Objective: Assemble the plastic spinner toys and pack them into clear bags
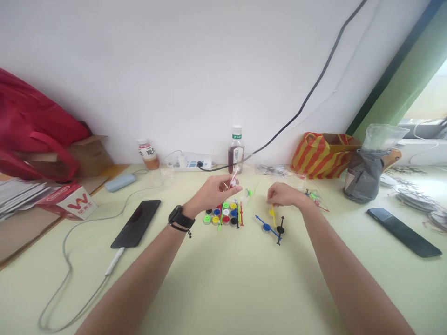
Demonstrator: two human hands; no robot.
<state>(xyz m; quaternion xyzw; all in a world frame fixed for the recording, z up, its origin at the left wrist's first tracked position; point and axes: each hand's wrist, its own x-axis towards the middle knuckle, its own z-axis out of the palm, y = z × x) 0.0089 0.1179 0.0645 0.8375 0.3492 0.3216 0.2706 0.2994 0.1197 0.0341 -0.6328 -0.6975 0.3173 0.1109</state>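
Observation:
My left hand (219, 190) pinches a white arrow spinner (233, 182), held tilted above rows of small round spinner bases (226, 219) in several colours. Green, black, yellow and red arrow pointers lie among and beside those bases. To the right, the closed fingertips of my right hand (283, 193) are at the upper end of a yellow arrow spinner (273, 213). Just nearer to me lie a blue arrow spinner (267, 227) and a black arrow spinner (280, 230). A green spinner (249, 192) rests between my hands.
Bottles (236, 151) and a power strip (193, 163) stand along the wall. A phone on a cable (136, 223) lies left, beside a red-and-white box (70, 202). On the right are a striped bag (317, 156), a grey bag (363, 177) and another phone (403, 232).

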